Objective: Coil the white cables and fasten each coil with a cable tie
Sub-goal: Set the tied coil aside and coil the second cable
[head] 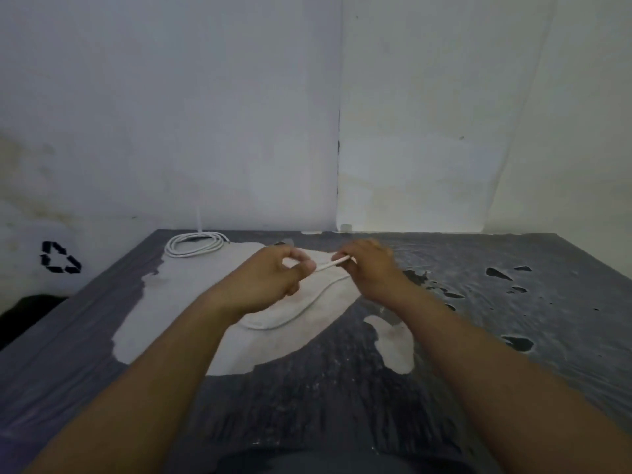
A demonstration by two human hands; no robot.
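Observation:
A loose white cable (301,311) lies in a wide loop on the worn table (342,388), over a pale patch of its surface. Its end (333,263) is lifted off the table. My left hand (273,278) pinches the cable between thumb and fingers. My right hand (371,268) grips the cable end just to the right. The two hands are close together above the loop. A second white cable (193,245) rests coiled at the back left of the table; whether a tie is on it cannot be seen.
The dark table covering is peeled and torn, with black holes (497,273) at the right. White walls stand close behind the table. A white bag with a black recycling mark (60,258) sits beyond the left edge.

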